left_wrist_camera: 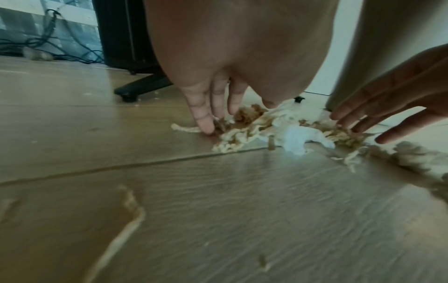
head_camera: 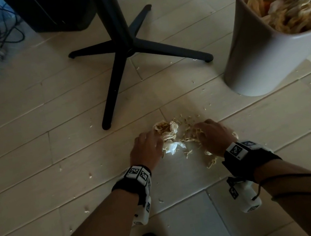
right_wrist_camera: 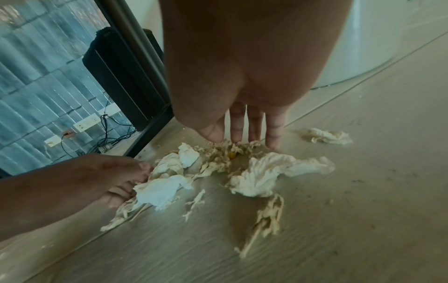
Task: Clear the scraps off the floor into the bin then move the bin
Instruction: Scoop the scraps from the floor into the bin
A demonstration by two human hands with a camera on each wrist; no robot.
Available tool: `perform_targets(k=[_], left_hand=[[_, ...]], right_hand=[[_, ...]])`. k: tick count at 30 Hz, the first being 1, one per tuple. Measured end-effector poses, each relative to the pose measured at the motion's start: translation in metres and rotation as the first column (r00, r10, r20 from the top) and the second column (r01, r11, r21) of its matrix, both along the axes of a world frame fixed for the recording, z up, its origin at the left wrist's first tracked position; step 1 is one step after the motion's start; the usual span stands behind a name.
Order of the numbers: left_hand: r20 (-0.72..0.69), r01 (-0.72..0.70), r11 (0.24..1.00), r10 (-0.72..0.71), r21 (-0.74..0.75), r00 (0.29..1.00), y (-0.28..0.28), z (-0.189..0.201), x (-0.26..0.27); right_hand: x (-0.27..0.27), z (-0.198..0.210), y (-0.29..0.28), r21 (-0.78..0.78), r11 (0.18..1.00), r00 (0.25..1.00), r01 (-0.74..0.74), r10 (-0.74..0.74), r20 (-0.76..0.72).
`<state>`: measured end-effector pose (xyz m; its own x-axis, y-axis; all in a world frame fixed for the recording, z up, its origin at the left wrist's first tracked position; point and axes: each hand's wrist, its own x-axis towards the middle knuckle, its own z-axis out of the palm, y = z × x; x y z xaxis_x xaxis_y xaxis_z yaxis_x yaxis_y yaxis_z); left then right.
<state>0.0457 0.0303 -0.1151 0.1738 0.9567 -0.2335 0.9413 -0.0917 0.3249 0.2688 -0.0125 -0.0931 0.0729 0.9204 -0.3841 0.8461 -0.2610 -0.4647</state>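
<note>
Left hand (head_camera: 147, 149): palm down, fingers nearly straight and released, fingertips (left_wrist_camera: 206, 126) touching the left edge of the scraps (head_camera: 175, 135) on the floor (head_camera: 54, 154). Right hand (head_camera: 213, 135): palm down, fingers straight and slightly spread, tips on the right edge of the pile. Neither hand grasps anything. The pile of shredded strips and crumpled tissue lies between the hands; loose strips trail near-right toward the right wrist. Small crumbs are scattered over the boards around it. The bin (head_camera: 263, 56) stands far right, well apart, already holding scraps. A black stand (head_camera: 119, 48) spreads its legs far left; bare floor lies between pile and bin.
</note>
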Motion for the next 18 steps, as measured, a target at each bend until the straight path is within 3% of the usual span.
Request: perform_targets(k=[5, 10, 15, 18], left_hand=[[0.056, 0.009, 0.999, -0.011, 0.034, 0.998, 0.02, 0.011, 0.021], [0.023, 0.131, 0.975, -0.129, -0.179, 0.991, 0.036, 0.007, 0.044], [-0.011, 0.329, 0.9, -0.347, -0.284, 0.938, 0.035, 0.01, 0.078], [-0.008, 0.435, 0.86, -0.453, -0.265, 0.891, 0.033, 0.009, 0.095]], right_hand=[[0.012, 0.002, -0.013, 0.083, 0.986, 0.99, 0.143, -0.142, -0.021], [0.025, 0.005, -0.029, -0.111, 0.95, 0.954, 0.292, -0.282, 0.097], [0.013, 0.002, -0.047, -0.2, 0.945, 0.964, 0.259, -0.239, 0.117], [0.002, 0.003, -0.05, -0.184, 0.957, 0.971, 0.223, -0.201, 0.133]])
